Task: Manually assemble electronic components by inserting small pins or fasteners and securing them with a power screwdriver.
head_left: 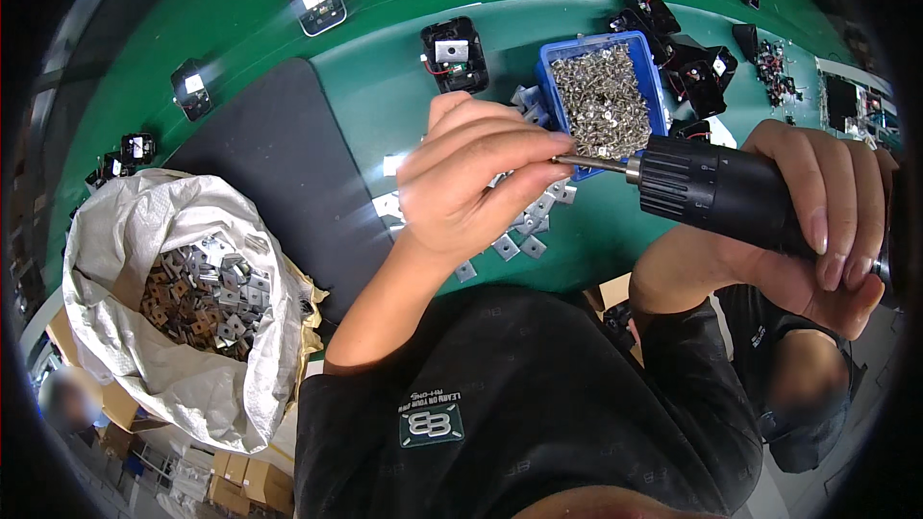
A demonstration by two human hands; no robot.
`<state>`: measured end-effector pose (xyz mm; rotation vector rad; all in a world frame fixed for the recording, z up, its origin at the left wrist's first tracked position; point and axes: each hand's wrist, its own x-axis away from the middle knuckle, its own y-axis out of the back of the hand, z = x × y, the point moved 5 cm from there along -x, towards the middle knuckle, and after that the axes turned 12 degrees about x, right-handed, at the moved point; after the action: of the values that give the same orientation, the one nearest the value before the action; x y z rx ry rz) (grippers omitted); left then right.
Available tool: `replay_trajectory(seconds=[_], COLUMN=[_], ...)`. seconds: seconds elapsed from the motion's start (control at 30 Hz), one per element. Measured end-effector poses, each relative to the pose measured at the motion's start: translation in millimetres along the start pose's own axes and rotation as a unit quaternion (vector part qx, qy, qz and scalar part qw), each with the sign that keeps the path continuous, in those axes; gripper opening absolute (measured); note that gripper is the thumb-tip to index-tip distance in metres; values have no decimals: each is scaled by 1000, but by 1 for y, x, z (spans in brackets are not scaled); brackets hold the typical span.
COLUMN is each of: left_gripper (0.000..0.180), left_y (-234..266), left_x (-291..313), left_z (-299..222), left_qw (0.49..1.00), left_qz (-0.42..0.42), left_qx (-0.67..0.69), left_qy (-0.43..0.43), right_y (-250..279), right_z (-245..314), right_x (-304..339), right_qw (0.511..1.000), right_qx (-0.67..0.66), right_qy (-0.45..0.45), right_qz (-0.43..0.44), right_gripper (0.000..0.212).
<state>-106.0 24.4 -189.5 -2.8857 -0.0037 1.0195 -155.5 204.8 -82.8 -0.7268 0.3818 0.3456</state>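
Black driver (721, 194): stretched across the view, long axis almost level, nose aimed left, its body wrapped firmly by the right hand (835, 194).
Bit (601, 164): ran out from the driver's nose, straight to the left hand (471, 168), which was nearer its tip.
Left pinch: thumb and forefinger closed about that tip; any screw between them, too small to tell!
Blue tray (658, 91): just beyond the bit, heaped with screws (602, 101).

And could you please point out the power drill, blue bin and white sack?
Power drill (745, 194): head view, black body.
Blue bin (657, 86): head view, right wall.
White sack (187, 392): head view, lower outer side.
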Motion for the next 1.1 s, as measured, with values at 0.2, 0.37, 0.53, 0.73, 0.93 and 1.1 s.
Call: replay_trajectory(seconds=[0.2,0.37,0.53,0.73,0.93,1.1], left_gripper=[17,19,19,24,75,92], left_y=[0,1,5,15,49,59], left_x=[1,0,-1,1,-11,-7], left_z=[1,1,3,5,18,47], left_qw=[1000,1000,1000,999,984,949], left_qz=[1,22,17,16,51,74], left_qx=[18,17,9,-46,-166,-249], left_qy=[8,-7,-6,-15,26,177], right_y=[-2,-1,0,-2,-4,-4], right_z=[2,7,0,-17,-46,-74], right_x=[-3,-6,-6,-6,-10,-18], right_qw=[996,989,994,998,998,985], right_qx=[2,3,11,13,33,169], right_qy=[-77,-131,-101,-69,-52,-25], right_qz=[40,67,38,7,-5,28], right_gripper=[30,31,30,32,33,30])
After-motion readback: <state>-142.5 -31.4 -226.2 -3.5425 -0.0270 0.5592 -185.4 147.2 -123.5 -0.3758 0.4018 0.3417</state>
